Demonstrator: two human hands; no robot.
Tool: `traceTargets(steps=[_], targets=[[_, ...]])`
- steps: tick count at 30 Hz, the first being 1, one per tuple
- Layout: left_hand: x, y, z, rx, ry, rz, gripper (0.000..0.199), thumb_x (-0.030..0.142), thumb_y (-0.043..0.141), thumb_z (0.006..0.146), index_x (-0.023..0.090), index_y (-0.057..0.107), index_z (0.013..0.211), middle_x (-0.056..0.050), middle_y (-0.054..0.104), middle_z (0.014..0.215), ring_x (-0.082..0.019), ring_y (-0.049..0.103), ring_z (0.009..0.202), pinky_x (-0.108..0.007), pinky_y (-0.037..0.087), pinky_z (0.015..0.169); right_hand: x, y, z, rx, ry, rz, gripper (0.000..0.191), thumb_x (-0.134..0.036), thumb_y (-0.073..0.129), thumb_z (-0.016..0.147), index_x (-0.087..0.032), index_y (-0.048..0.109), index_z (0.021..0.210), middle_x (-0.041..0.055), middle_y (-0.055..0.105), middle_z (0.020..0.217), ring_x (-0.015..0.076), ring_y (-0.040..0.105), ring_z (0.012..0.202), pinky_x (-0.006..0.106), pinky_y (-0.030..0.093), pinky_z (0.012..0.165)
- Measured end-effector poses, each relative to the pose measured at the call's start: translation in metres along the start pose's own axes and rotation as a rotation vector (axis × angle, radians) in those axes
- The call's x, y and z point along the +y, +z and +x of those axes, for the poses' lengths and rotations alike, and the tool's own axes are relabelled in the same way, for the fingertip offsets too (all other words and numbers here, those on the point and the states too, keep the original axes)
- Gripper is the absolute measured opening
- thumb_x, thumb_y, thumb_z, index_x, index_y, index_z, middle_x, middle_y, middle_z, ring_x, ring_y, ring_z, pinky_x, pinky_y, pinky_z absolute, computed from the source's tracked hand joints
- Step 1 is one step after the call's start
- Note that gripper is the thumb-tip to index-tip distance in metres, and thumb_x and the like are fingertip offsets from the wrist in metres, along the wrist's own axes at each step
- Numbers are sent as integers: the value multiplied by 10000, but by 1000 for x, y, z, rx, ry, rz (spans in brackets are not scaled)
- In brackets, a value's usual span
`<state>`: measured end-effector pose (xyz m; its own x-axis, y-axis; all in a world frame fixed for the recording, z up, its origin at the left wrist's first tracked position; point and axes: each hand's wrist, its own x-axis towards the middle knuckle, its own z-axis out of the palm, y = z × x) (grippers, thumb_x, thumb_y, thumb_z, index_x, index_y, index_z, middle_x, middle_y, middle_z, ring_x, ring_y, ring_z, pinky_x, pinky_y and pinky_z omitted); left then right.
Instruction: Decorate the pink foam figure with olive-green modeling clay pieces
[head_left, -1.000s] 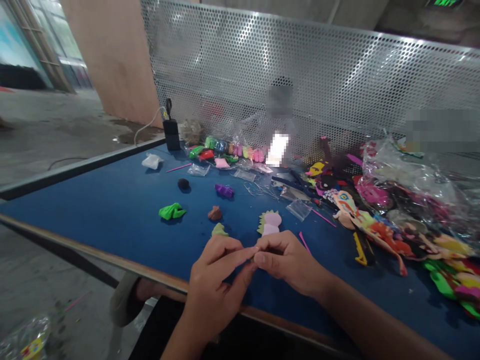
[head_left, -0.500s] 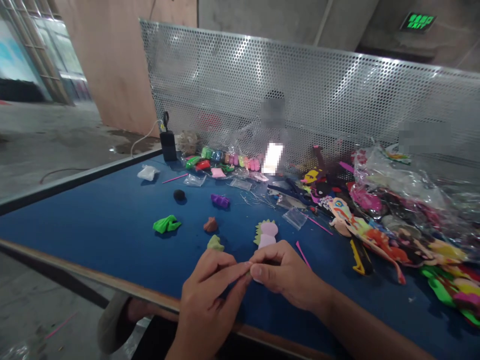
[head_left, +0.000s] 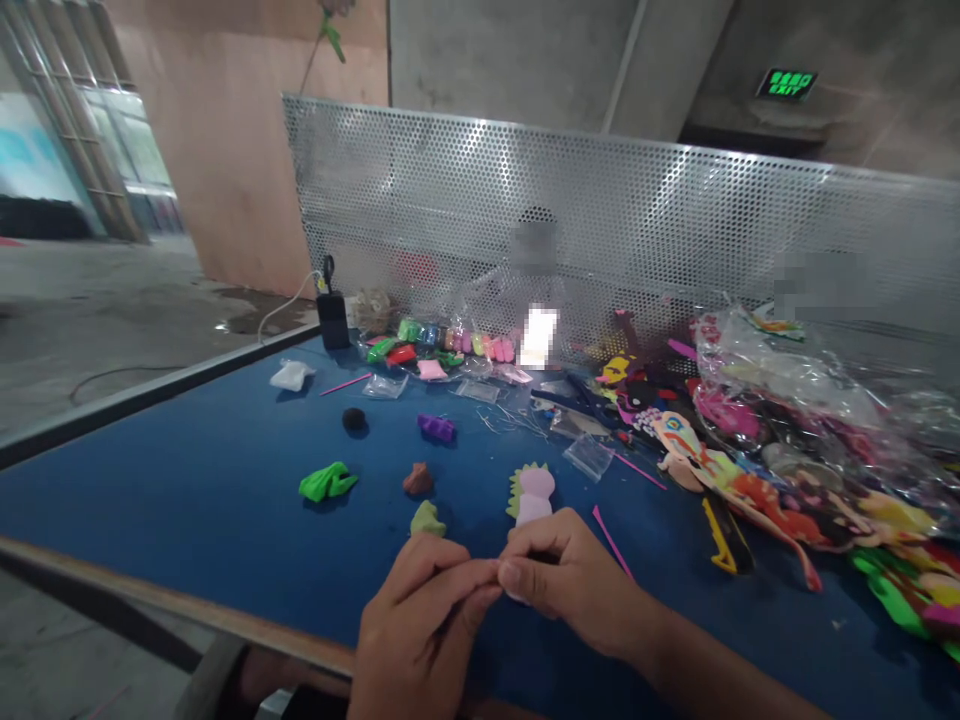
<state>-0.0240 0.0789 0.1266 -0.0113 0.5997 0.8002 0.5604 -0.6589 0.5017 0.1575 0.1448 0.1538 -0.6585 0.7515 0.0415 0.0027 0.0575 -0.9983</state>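
Observation:
My left hand (head_left: pixel 420 620) and my right hand (head_left: pixel 566 575) meet at the fingertips over the front of the blue table. Both are pinched closed, and whatever sits between the fingers is hidden or too small to make out. Just beyond my right hand lies a pale lilac clay figure (head_left: pixel 535 490) with a spiky green edge on its left; the hand covers its lower part. An olive-green clay lump (head_left: pixel 427 519) rests right behind my left hand. Farther left are a brown clay lump (head_left: pixel 418 479) and a bright green clay piece (head_left: pixel 328 482).
A purple clay piece (head_left: pixel 436 428) and a black ball (head_left: pixel 354 420) lie farther back. To the right are a pink stick (head_left: pixel 613 542), a yellow-and-black cutter (head_left: pixel 724 540) and a heap of coloured clay pieces (head_left: pixel 750 480). A perforated metal screen (head_left: pixel 435 170) stands behind, a person beyond it.
The view has tilted up a little, so everything sits lower in the picture. My hands keep the same fingertip-to-fingertip pinch, with hardly any shift against the table.

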Motion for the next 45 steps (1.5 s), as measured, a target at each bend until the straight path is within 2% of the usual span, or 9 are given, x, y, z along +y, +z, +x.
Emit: traceTargets(steps=[7, 14, 18, 22, 26, 32, 39, 42, 45], targets=[[2, -2, 2, 36, 43, -13, 196, 150, 649, 919, 215, 751, 1073, -6, 622, 828, -88, 628, 716, -176, 528, 614, 1, 1, -2, -84, -22, 115, 350, -458, 761, 852, -110, 753, 817, -70, 412, 502, 42, 289, 442, 191, 201, 408], [4, -6, 7, -76, 138, -100, 197, 129, 645, 917, 211, 756, 1058, -17, 616, 805, -99, 582, 685, -201, 508, 576, 1, 2, 1, -139, 25, 206, 359, -439, 889, 699, -118, 732, 733, -44, 539, 560, 43, 361, 456, 190, 229, 424], [2, -5, 5, -73, 160, -126, 193, 139, 647, 917, 206, 744, 1069, -21, 600, 796, -108, 566, 686, -216, 500, 574, 3, 3, 3, -133, -6, 192, 336, -376, 941, 623, -122, 731, 692, -25, 594, 594, 66, 444, 525, 189, 315, 485], [3, -6, 3, -83, 177, -133, 151, 180, 637, 932, 195, 740, 1042, -20, 596, 786, -113, 568, 692, -228, 501, 590, 2, 3, 3, -192, 23, 205, 355, -383, 951, 594, -123, 728, 686, -29, 587, 584, 68, 441, 522, 191, 340, 496], [7, -5, 3, -53, 147, -77, 123, 176, 635, 934, 166, 741, 994, -15, 602, 784, -103, 583, 709, -208, 512, 624, -2, 3, 1, -138, -25, 112, 350, -414, 920, 641, -119, 741, 703, -22, 579, 587, 70, 422, 529, 196, 336, 492], [7, 3, -3, 91, 115, 84, 227, 70, 611, 915, 170, 726, 1084, -16, 571, 871, -99, 590, 781, -202, 510, 700, -6, 2, 0, -40, -68, -83, 326, -407, 876, 703, -118, 772, 811, -40, 524, 556, 66, 374, 504, 201, 249, 449], [6, 10, -5, 91, 128, 186, 305, 39, 612, 886, 200, 722, 1121, -24, 554, 892, -133, 554, 784, -267, 493, 708, -13, 5, 1, -68, -108, -182, 317, -445, 727, 867, -141, 796, 927, -8, 595, 668, 105, 447, 612, 217, 355, 548], [7, 8, -2, 85, 109, 166, 338, 46, 628, 872, 207, 700, 1160, -27, 550, 905, -147, 556, 809, -284, 493, 731, -14, 5, 1, -53, -145, -234, 357, -465, 672, 910, -129, 782, 859, -15, 555, 648, 106, 426, 614, 224, 344, 556], [8, 4, -1, 26, 86, 141, 357, 63, 609, 887, 209, 674, 1207, -35, 547, 934, -152, 558, 838, -288, 492, 743, -12, 3, 1, -47, -162, -260, 401, -488, 646, 925, -129, 739, 773, -32, 479, 605, 98, 375, 583, 229, 304, 534]])
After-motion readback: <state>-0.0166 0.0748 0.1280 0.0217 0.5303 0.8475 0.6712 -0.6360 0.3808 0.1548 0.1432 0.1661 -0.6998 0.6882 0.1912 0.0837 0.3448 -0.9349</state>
